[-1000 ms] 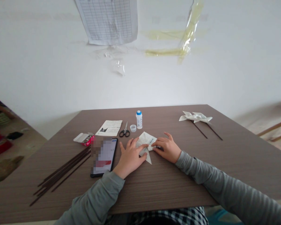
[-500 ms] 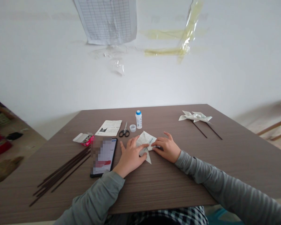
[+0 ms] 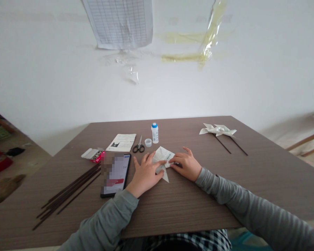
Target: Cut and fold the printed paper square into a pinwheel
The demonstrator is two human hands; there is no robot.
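Observation:
A piece of printed paper (image 3: 162,153), cut and folded like a pinwheel, lies on the table between my hands. My left hand (image 3: 146,174) rests over its left side with fingers spread, index finger and thumb pressing on the paper near its middle. My right hand (image 3: 187,165) is bent at the paper's right edge, thumb and fingertips closed on it. One pointed flap of the paper sticks out toward me below the left thumb. Part of the sheet is hidden under my fingers.
Beyond the hands stand a glue bottle (image 3: 155,133) and a small clear cap (image 3: 148,142), beside scissors (image 3: 139,147) and printed paper sheets (image 3: 121,142). Left are a phone (image 3: 117,176), an open red box (image 3: 95,155) and brown sticks (image 3: 68,188). Two paper pinwheels (image 3: 219,130) lie at right.

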